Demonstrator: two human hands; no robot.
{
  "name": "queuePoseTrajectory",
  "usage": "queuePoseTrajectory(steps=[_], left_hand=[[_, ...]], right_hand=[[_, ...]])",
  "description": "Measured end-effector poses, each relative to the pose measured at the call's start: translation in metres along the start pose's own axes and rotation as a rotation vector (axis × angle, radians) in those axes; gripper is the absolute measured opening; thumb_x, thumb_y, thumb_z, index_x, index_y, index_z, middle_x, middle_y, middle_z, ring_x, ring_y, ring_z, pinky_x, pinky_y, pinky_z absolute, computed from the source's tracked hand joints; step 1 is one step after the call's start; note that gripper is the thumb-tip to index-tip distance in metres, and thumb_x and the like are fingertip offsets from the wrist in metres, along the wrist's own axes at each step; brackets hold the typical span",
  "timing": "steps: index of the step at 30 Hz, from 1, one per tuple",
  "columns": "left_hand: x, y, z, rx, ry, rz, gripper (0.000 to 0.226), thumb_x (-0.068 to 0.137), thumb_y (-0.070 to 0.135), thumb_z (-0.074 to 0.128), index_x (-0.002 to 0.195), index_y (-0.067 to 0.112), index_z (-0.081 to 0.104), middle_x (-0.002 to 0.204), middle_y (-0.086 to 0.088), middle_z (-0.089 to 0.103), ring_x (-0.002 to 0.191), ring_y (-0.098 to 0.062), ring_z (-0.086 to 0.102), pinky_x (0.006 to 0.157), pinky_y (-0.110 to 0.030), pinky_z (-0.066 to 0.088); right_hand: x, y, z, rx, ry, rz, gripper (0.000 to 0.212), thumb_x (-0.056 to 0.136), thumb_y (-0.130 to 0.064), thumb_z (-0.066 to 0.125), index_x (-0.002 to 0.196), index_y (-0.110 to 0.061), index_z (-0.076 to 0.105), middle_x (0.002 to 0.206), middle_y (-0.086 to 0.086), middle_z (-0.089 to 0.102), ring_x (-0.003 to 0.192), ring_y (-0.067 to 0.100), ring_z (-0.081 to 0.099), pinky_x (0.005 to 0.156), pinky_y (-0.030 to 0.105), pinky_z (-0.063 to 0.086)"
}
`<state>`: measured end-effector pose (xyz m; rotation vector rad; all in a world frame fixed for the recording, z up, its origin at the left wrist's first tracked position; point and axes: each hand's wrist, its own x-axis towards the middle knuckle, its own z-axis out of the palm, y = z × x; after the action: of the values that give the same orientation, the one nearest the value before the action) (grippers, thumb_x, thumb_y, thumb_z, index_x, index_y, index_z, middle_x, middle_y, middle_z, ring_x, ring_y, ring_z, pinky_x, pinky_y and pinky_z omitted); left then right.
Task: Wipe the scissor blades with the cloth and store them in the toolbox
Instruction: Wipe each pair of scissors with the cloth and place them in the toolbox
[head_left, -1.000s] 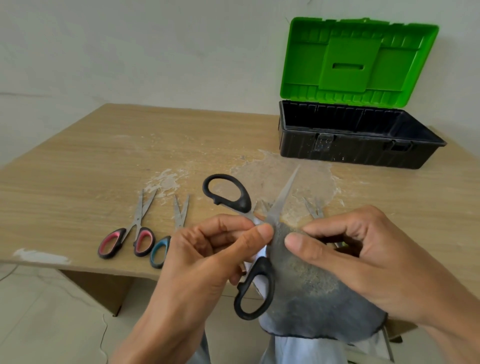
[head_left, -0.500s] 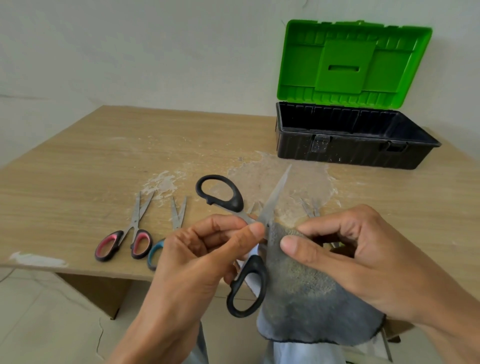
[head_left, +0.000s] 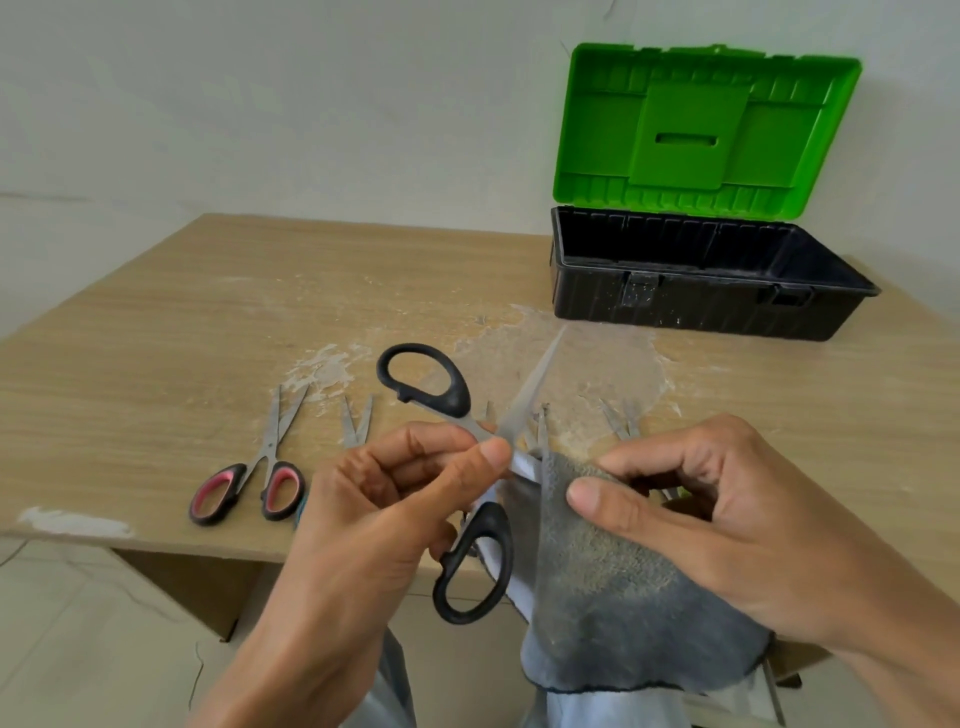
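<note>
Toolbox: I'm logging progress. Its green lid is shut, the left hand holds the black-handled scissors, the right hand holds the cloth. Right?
No: the head view shows the toolbox with its green lid open, standing upright. The left hand holds the black-handled scissors and the right hand holds the cloth.

Wooden table (head_left: 156, 332), white wall (head_left: 260, 104)

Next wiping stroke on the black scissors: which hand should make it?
Right, probably. The right hand already pinches the grey cloth against the blades, so it is the one to slide. The left hand grips the open black scissors near the pivot and steadies them.
</note>
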<state>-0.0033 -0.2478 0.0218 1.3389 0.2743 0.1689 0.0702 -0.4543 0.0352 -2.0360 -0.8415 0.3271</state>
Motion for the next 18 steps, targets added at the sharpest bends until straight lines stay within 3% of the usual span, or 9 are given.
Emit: queuePoseTrajectory(steps=[2,5,9,13,18], left_hand=[[-0.001,0.002,-0.001,0.004,0.005,0.007,0.022,0.061,0.028,0.083,0.075,0.013,0.076,0.082,-0.019,0.072,0.054,-0.01,0.054,0.047,-0.019,0.042],[-0.002,0.005,-0.005,-0.004,0.024,0.014,0.019,0.061,0.029,0.082,0.074,0.016,0.077,0.084,-0.017,0.075,0.065,-0.017,0.06,0.058,-0.029,0.043],[-0.001,0.005,-0.005,-0.024,0.032,0.017,0.018,0.06,0.029,0.081,0.073,0.017,0.077,0.082,-0.014,0.076,0.072,-0.023,0.058,0.063,-0.034,0.041],[0.002,0.004,-0.003,-0.064,0.039,-0.003,0.025,0.058,0.025,0.088,0.075,0.011,0.076,0.08,-0.019,0.073,0.072,-0.028,0.054,0.064,-0.034,0.04],[0.007,0.007,-0.021,-0.07,0.066,-0.001,0.047,0.044,0.037,0.091,0.081,0.011,0.076,0.087,-0.017,0.076,0.067,-0.021,0.056,0.064,-0.032,0.038]], right_hand=[[-0.002,0.002,-0.003,-0.001,-0.009,0.005,0.051,0.094,-0.052,0.064,0.063,-0.012,0.066,0.053,-0.004,0.038,0.049,0.006,0.036,0.054,0.015,0.033],[-0.007,0.005,-0.01,-0.031,-0.01,0.012,0.061,0.091,-0.064,0.061,0.073,-0.008,0.074,0.055,0.004,0.043,0.049,0.007,0.039,0.054,0.011,0.035],[-0.01,0.005,-0.011,-0.009,0.012,0.023,0.056,0.09,-0.062,0.064,0.07,-0.011,0.074,0.053,-0.005,0.043,0.048,0.004,0.039,0.053,0.01,0.035],[-0.006,0.006,-0.007,0.027,-0.003,0.005,0.045,0.092,-0.048,0.066,0.063,-0.014,0.068,0.052,-0.009,0.043,0.048,0.001,0.038,0.053,0.009,0.034],[-0.012,0.014,-0.019,0.102,-0.014,0.037,0.056,0.088,-0.058,0.07,0.06,-0.01,0.064,0.052,-0.008,0.042,0.047,0.004,0.039,0.052,0.013,0.034]])
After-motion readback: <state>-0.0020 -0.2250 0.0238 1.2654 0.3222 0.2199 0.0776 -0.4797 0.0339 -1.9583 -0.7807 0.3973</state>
